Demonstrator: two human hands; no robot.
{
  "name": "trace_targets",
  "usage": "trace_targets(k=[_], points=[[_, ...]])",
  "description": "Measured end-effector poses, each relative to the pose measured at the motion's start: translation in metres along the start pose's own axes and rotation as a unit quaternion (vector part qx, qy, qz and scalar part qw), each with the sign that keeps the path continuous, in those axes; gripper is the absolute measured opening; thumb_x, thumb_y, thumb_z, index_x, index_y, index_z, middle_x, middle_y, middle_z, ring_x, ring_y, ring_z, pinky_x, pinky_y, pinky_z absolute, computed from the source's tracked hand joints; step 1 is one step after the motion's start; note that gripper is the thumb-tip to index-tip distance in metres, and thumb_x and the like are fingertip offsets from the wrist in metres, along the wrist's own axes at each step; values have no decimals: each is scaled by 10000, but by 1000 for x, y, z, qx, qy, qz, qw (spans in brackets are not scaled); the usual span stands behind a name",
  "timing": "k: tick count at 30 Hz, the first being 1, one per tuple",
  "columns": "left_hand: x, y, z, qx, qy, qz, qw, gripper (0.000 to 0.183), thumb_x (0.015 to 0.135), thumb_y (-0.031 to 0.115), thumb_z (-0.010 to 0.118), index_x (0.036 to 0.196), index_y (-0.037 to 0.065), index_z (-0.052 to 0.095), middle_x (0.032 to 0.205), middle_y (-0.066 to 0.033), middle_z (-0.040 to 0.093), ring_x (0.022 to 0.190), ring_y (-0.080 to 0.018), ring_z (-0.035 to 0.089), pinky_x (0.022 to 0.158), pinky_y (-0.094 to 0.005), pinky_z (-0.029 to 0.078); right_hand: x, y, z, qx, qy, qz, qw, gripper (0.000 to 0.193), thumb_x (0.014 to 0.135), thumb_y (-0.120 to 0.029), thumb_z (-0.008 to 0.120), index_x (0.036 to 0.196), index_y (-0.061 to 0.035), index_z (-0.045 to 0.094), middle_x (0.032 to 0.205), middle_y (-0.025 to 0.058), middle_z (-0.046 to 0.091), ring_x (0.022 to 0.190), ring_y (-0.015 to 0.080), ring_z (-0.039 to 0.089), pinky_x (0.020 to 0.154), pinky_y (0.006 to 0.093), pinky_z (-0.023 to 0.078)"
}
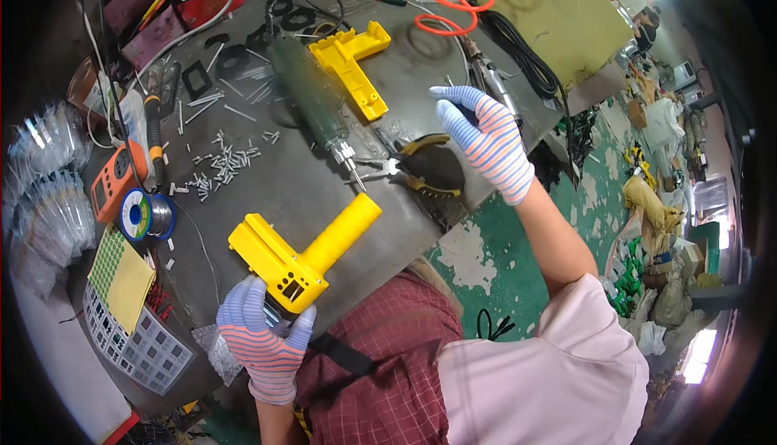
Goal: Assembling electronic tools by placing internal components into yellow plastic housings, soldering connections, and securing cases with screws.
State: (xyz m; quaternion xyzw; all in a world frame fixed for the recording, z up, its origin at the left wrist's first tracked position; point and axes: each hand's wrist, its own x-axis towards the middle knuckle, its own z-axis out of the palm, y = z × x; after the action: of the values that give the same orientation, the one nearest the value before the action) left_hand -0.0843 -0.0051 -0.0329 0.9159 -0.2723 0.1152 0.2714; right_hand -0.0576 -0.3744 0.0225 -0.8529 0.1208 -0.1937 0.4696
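My left hand [263, 336], in a striped knit glove, is closed on the lower end of a yellow handheld device [279, 260] with small buttons and a dark display window. The device's round handle points up and right. Just above the handle's end, a green electric screwdriver [307, 93] slants down, its bit close to the yellow plastic. My right hand [490, 137], gloved alike, is raised at the right over the bench edge, fingers apart and holding nothing I can see. Below it lie pliers [394, 167] with black-and-yellow handles. A yellow half-shell [352, 68] lies beyond the screwdriver.
Loose screws [225, 161] and longer pins are scattered at the bench's left. Nearby are a solder spool [148, 215], an orange meter [119, 179], a soldering iron [154, 133] and sticker sheets [133, 340]. An orange coiled hose [461, 8] and black cable [526, 52] lie at the far right.
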Motion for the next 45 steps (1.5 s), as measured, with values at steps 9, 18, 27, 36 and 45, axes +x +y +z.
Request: trace_targets(k=[9, 18, 27, 36, 45], points=[[3, 2, 0, 6, 22, 7, 1000, 727, 669, 373, 854, 1251, 48, 564, 1176, -166, 593, 1064, -371, 561, 926, -478, 448, 87, -56, 117, -418, -226, -61, 878, 711, 925, -466, 582, 1480, -65, 393, 1035, 183, 703, 991, 346, 672, 859, 443, 527], [9, 6, -5, 19, 5, 15, 1000, 717, 681, 398, 853, 1241, 61, 559, 1186, -166, 592, 1106, -366, 559, 967, -480, 443, 112, -19, 103, -116, -83, -101, 985, 691, 774, -336, 708, 1350, -20, 497, 1044, 175, 694, 976, 328, 671, 874, 410, 533], [4, 2, -6, 18, -6, -11, 1000, 724, 662, 320, 887, 1255, 69, 557, 1220, -150, 594, 1140, -357, 554, 979, -455, 452, 40, -73, 17, 599, -134, 131, 778, 350, 896, -265, 663, 1164, -42, 632, 811, 50, 626, 809, 222, 626, 894, 426, 534], [5, 2, -1, 16, 6, 12, 1000, 719, 704, 376, 850, 1279, 85, 532, 1204, -136, 585, 1125, -359, 556, 968, -478, 435, -26, -17, 48, 744, 11, 198, 637, 395, 892, -239, 662, 1175, 30, 601, 812, 64, 637, 808, 226, 639, 913, 453, 547], [4, 1, 1, 32, 5, 16, 999, 726, 701, 377, 856, 1285, 92, 533, 1202, -128, 585, 1135, -353, 548, 974, -470, 434, -32, -10, 61, 754, 32, 218, 619, 393, 862, -230, 680, 1153, 26, 614, 793, 75, 642, 758, 231, 640, 897, 447, 554]])
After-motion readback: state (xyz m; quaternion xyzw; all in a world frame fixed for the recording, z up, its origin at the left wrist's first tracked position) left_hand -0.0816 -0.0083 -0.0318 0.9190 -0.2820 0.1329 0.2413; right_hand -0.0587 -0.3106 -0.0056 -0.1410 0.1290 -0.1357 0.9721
